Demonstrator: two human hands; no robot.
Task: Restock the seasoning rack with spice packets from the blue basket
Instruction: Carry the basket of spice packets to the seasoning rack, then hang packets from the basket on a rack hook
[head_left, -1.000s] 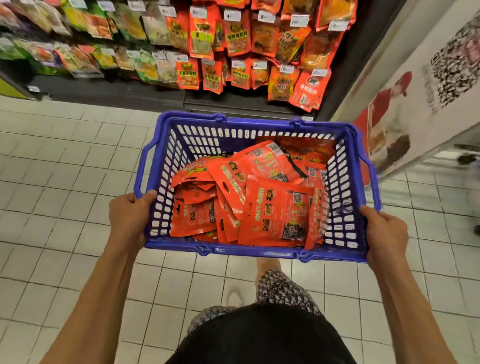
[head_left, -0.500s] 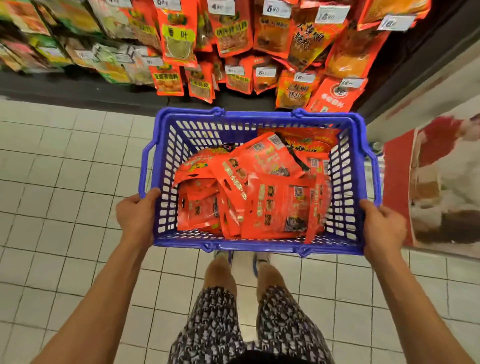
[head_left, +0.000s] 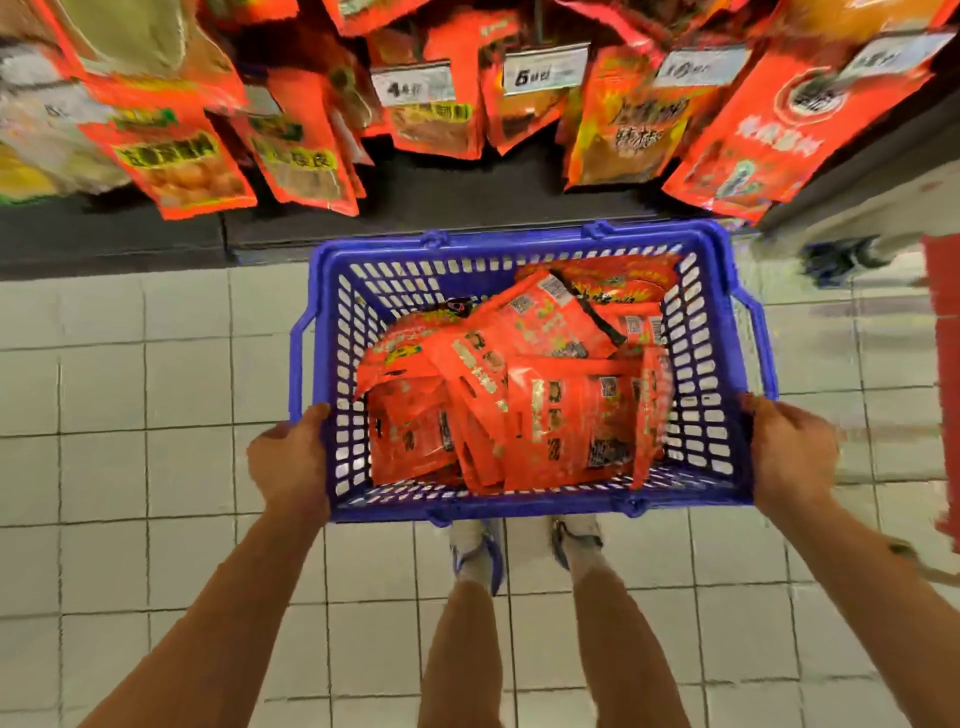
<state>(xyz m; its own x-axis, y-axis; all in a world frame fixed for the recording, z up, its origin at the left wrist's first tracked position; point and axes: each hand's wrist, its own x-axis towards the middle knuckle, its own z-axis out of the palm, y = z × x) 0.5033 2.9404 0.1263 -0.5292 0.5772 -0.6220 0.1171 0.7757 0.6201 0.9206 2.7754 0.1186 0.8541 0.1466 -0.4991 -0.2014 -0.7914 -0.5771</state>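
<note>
A white tiled floor fills most of the view, seen from above by a person looking down at their own arms and legs. Along the top edge hangs the seasoning rack, a dark shelf unit crowded with orange-red hanging packets and white price tags; the print is blurred. Just below the rack, held out in front of the body above the floor, is the blue basket, a perforated plastic carrier with its handles folded down along the rim. Inside it lies a loose heap of orange-red spice packets, overlapping and tilted, piled mostly toward the near and right side. The left hand grips the basket's left near corner, fingers curled under the rim and thumb on top. The right hand grasps the right near corner in the same way. Under the basket, two white shoes with blue trim stand on the tiles, with bare legs below them.
</note>
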